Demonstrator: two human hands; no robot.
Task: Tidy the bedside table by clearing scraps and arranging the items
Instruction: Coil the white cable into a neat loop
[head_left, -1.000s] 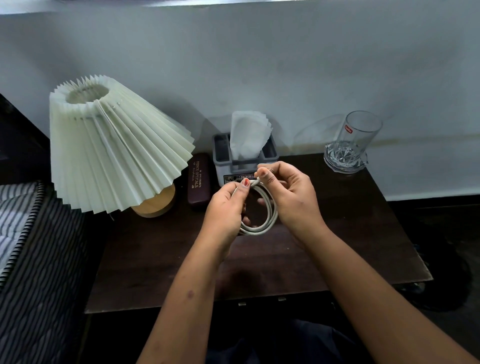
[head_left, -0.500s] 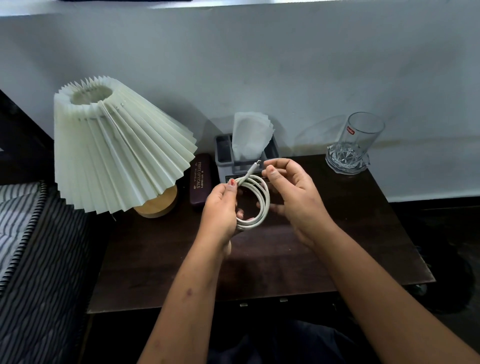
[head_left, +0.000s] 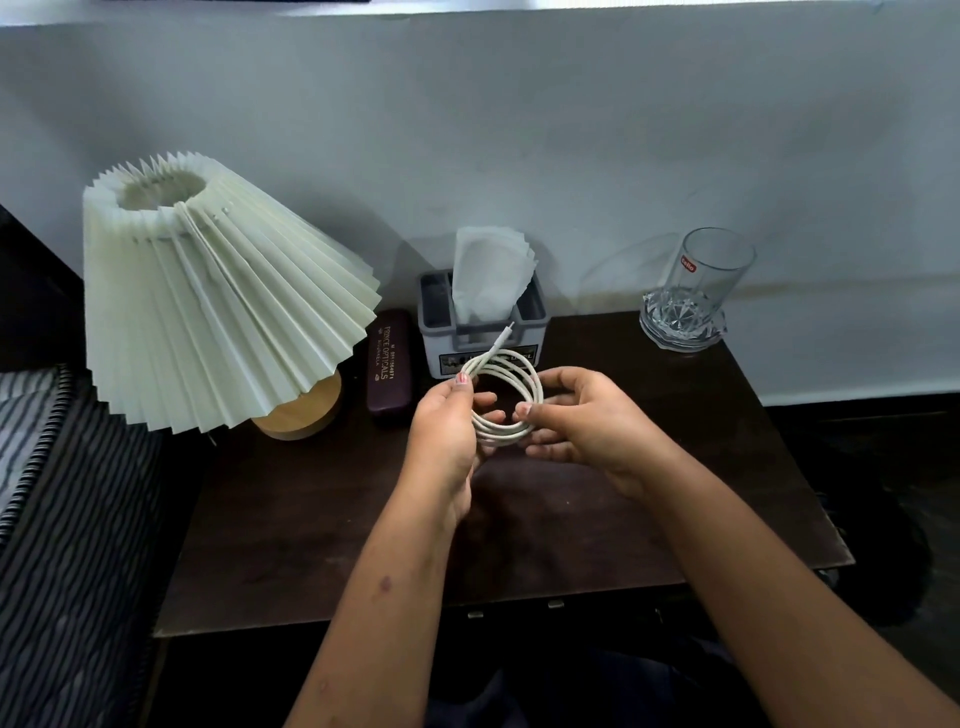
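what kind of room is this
Most likely a bedroom: a dark bedside table against the wall carries a pleated lamp and a tissue box, with striped bedding right beside it.

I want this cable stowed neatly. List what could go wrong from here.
The cable is coiled with no tie showing, its plug end sticking out free; if the left hand eases its pinch, the loops may spring apart. Set down by the tissue holder, that loose end could snag the tissue.

The dark wooden tabletop (head_left: 311, 545) gives room in front; the pleated cream lampshade (head_left: 218, 312) overhangs its left, while the maroon glasses case (head_left: 389, 374), grey tissue holder (head_left: 535, 332) and clear glass tumbler (head_left: 711, 280) line the back.
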